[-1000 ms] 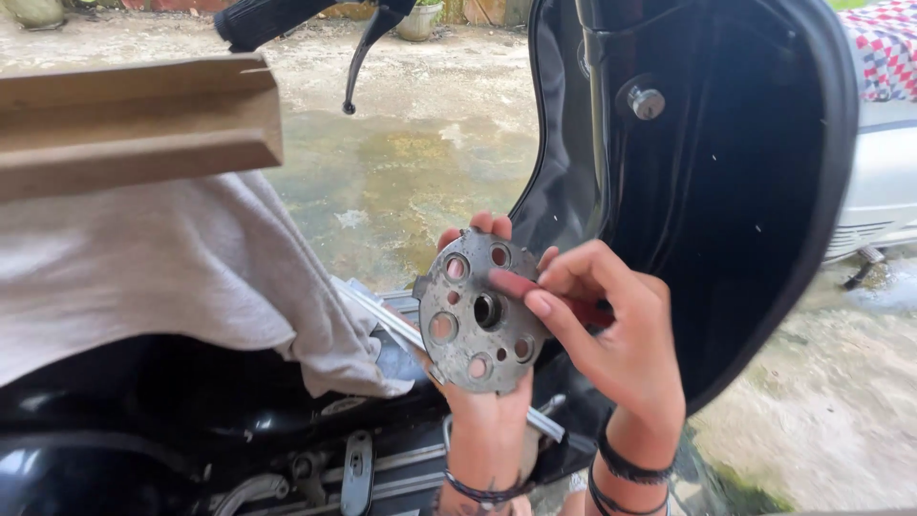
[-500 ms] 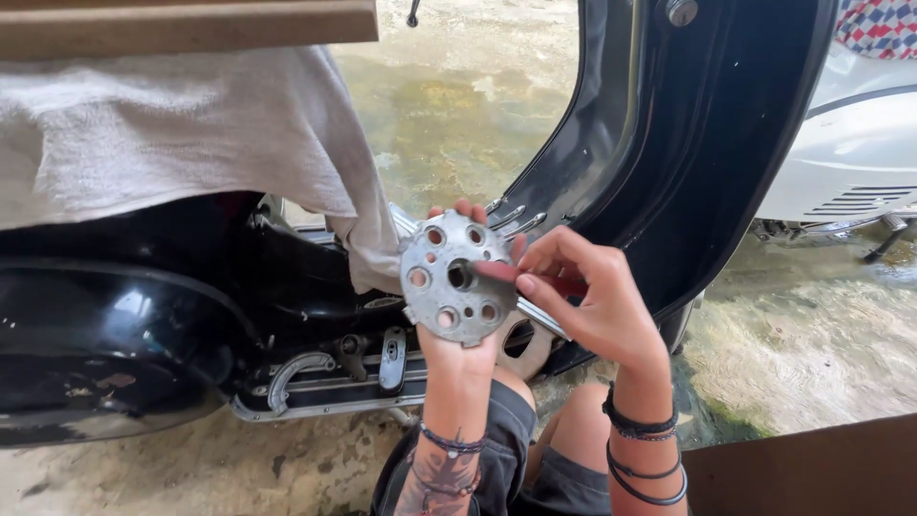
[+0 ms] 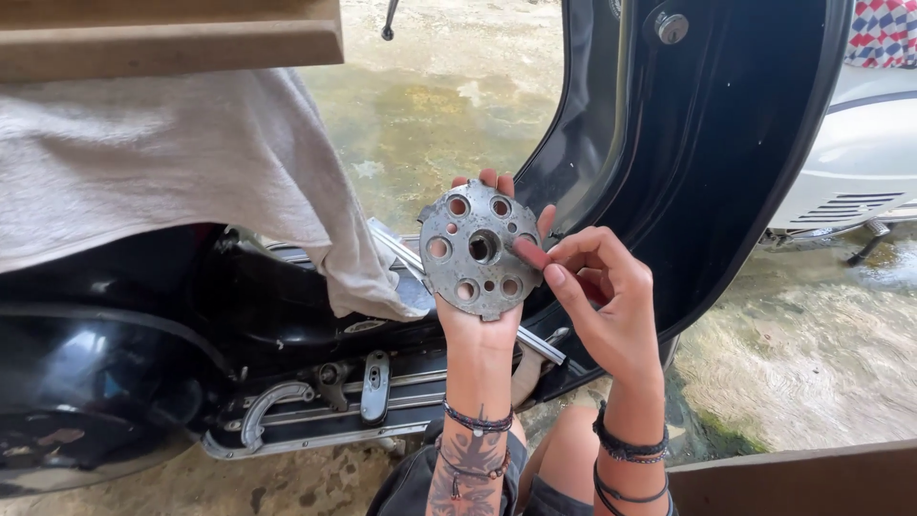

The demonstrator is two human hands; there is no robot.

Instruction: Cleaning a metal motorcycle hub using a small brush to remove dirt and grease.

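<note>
My left hand (image 3: 478, 325) holds up a round grey metal plate (image 3: 475, 250) with several holes around a centre hole, fingers behind its top edge. My right hand (image 3: 602, 296) is beside it on the right, its index finger pressed against the plate's face near the centre hole. Behind both hands is a black scooter (image 3: 239, 325), its leg shield (image 3: 707, 153) rising at the right.
A light grey cloth (image 3: 162, 172) drapes over the scooter's body. A brown wooden board (image 3: 172, 38) lies on top at the upper left. A white scooter (image 3: 860, 162) stands at the far right. The ground is wet concrete (image 3: 821, 354).
The view dropped and shifted, showing more of the scooter's side and footboard. Both hands stay on the plate; my right index finger slid toward the centre hole.
</note>
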